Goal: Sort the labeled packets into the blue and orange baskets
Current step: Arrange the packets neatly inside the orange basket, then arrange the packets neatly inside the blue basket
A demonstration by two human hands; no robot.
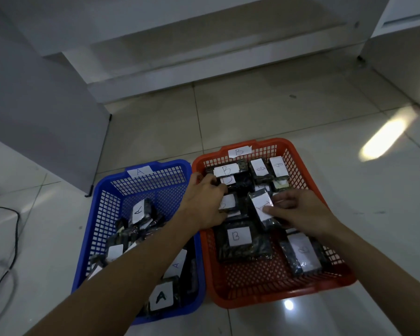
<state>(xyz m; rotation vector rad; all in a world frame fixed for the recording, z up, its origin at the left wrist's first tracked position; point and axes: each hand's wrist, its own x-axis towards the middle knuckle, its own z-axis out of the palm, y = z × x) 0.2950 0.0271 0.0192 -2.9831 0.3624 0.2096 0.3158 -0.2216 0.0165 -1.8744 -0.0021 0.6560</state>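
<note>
A blue basket (102,207) tagged A stands at the left and holds several dark packets with white A labels. To its right an orange basket (298,156) tagged B holds several packets labelled B. My left hand (204,202) reaches over the orange basket's left wall, fingers curled on a small B packet (228,202). Over the basket's middle, my right hand (298,209) grips a tilted packet (262,206) whose white label I cannot read. A large B packet (240,241) lies flat below both hands.
The baskets sit side by side on a pale tiled floor (252,117). A grey cabinet panel (41,117) stands at the back left, white furniture behind. A black cable (15,229) runs along the floor at the far left.
</note>
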